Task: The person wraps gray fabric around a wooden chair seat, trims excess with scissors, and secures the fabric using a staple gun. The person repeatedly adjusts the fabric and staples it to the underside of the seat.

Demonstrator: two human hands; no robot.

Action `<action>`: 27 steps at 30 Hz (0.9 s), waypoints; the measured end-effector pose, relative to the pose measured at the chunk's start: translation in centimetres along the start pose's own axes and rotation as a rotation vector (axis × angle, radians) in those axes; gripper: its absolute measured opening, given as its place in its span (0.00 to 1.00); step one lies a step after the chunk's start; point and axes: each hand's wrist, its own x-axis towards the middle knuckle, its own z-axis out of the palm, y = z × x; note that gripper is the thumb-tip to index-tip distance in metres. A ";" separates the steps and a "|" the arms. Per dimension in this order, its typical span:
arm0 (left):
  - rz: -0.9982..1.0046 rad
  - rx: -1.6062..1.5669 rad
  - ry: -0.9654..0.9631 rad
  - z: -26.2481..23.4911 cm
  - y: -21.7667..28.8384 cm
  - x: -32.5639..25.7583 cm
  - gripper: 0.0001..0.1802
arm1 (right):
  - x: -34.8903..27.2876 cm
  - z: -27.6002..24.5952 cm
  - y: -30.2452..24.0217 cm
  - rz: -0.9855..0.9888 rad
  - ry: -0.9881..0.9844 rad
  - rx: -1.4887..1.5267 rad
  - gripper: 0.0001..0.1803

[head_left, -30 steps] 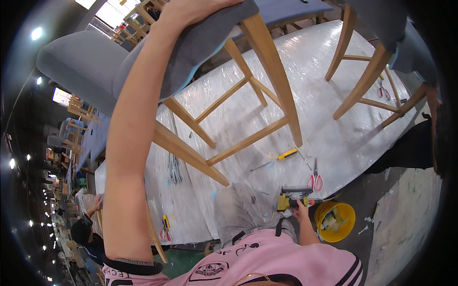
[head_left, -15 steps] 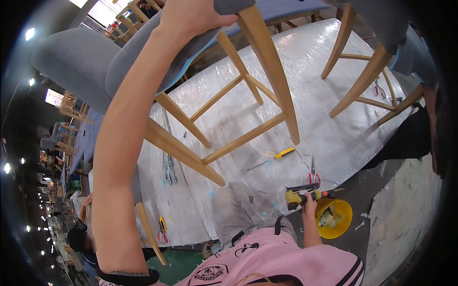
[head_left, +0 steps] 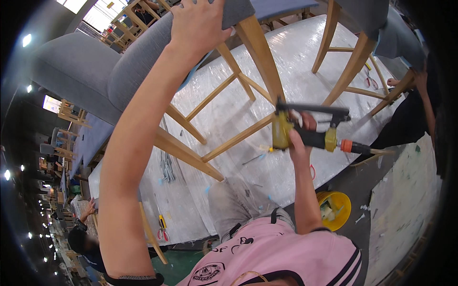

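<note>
My left hand (head_left: 198,26) is on the grey upholstered seat of a wooden-legged chair (head_left: 160,52), fingers over the fabric and thumb toward a front leg. The chair is tilted, its backrest to the left and its legs pointing down toward me. My right hand (head_left: 301,133) grips a yellow-and-black pneumatic staple gun (head_left: 282,131) with an orange hose connector (head_left: 347,145). It is raised beside a chair leg (head_left: 260,57), slightly blurred; whether it touches the leg I cannot tell. Behind it, a yellow-handled screwdriver (head_left: 265,148) and red-handled scissors (head_left: 313,172) are partly hidden.
Plastic film covers the work table (head_left: 191,209). Long metal pieces (head_left: 167,169), scissors (head_left: 162,234) and a yellow-handled tool (head_left: 162,221) lie left. A yellow bucket (head_left: 348,214) of scraps stands right. Another person's arm (head_left: 424,95) is by a second chair (head_left: 353,66); a co-worker (head_left: 81,238) is left.
My right hand has lifted the staple gun from above the bucket up to the chair's legs. My left hand stays on the seat, its fingers now showing more.
</note>
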 end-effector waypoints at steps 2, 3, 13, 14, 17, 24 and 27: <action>0.001 0.006 0.009 -0.5 0.5 -0.2 0.54 | 5.0 4.1 -1.6 -0.376 -0.100 -0.201 0.25; 0.007 0.003 0.014 -0.5 1.0 -0.2 0.55 | 7.2 6.4 -2.7 -0.479 -0.125 -0.170 0.20; 0.025 0.013 -0.027 -2.6 3.0 -1.1 0.57 | 14.7 9.4 -2.8 -0.341 -0.410 -0.292 0.26; 0.013 0.007 -0.049 -2.9 3.0 -1.1 0.57 | 14.9 9.6 -2.8 -0.394 -0.418 -0.352 0.26; 0.010 0.004 -0.046 -2.4 2.7 -0.9 0.58 | 14.4 10.0 -2.8 -0.324 -0.392 -0.298 0.26; 0.019 0.033 -0.066 -2.6 3.2 -1.1 0.56 | 14.3 9.7 -3.2 0.271 -0.362 0.456 0.24; 0.028 0.047 -0.033 -3.3 3.9 -1.5 0.54 | 14.2 10.2 -3.2 -0.277 -0.365 -0.058 0.22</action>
